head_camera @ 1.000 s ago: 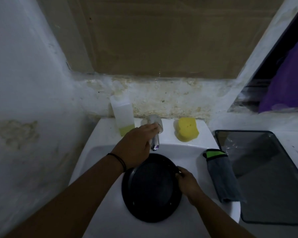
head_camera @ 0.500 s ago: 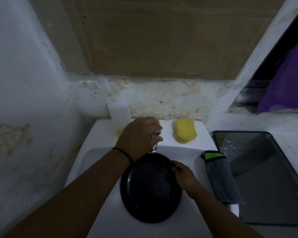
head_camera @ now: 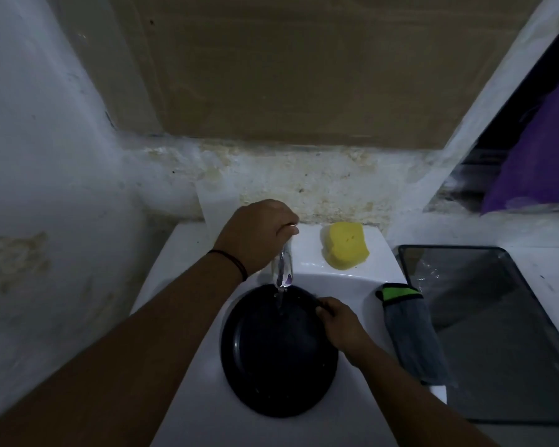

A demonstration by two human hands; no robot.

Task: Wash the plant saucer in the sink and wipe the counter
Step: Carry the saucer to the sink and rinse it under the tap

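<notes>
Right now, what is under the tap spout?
Under the tap, the black saucer sits in the sink, with water running onto it. The saucer covers the basin bottom.

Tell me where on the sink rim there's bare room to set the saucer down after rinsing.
Bare rim shows at the back left corner, left of the left hand on the tap, and along the sink's left edge. The right side is crowded: yellow sponge behind, grey cloth along the rim. The right hand grips the saucer in the basin.
</notes>
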